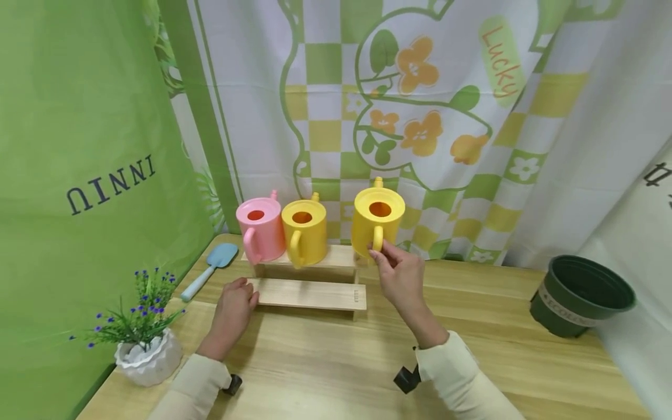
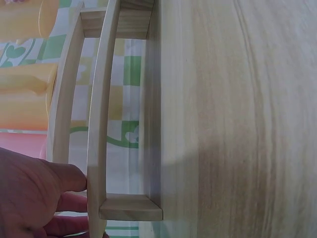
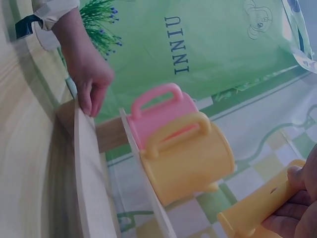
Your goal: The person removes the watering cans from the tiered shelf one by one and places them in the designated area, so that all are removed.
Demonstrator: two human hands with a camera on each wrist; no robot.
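A pink watering can (image 1: 259, 230) and a yellow watering can (image 1: 304, 233) stand side by side on the upper tier of a two-step wooden shelf (image 1: 310, 293). My right hand (image 1: 385, 256) pinches the handle of a second yellow watering can (image 1: 378, 217) at the shelf's right end; I cannot tell if this can touches the wood. My left hand (image 1: 237, 298) rests against the left end of the lower step, fingers relaxed. In the left wrist view the fingers (image 2: 64, 177) touch the shelf's edge (image 2: 99, 124). The right wrist view shows the pink can (image 3: 158, 114), the yellow can (image 3: 190, 158) and the held can (image 3: 257, 208).
A light blue scoop (image 1: 212, 265) lies left of the shelf. A small white pot with purple flowers (image 1: 142, 341) stands at the front left. A dark green plant pot (image 1: 580, 294) sits at the table's right edge. Printed curtains hang close behind the wooden table (image 1: 336, 361).
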